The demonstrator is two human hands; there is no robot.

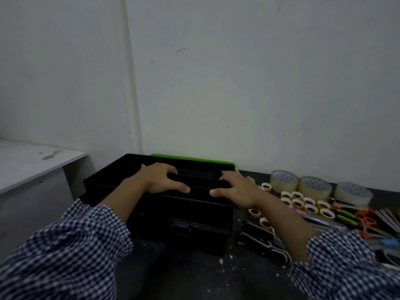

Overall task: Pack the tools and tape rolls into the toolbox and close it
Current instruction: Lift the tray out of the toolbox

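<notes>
A black toolbox (194, 226) stands open on the dark table, its green lid (194, 159) tipped back against the wall. A black divided tray (121, 169) sits in its top, with a bar handle (199, 179) running across the middle. My left hand (161, 179) grips the handle's left end, fingers over the bar and thumb on the near side. At the right end, my right hand (234, 190) grips it the same way. To the right lie three clear tape rolls (315, 187), several small tape rolls (303, 204), orange scissors (365, 220) and green-handled pliers (346, 216).
A black-handled tool (263, 243) lies just right of the toolbox front, under my right forearm. More thin tools are heaped at the far right edge (387, 219). A white desk (32, 161) stands lower on the left. The wall is close behind the toolbox. Crumbs dot the table's front.
</notes>
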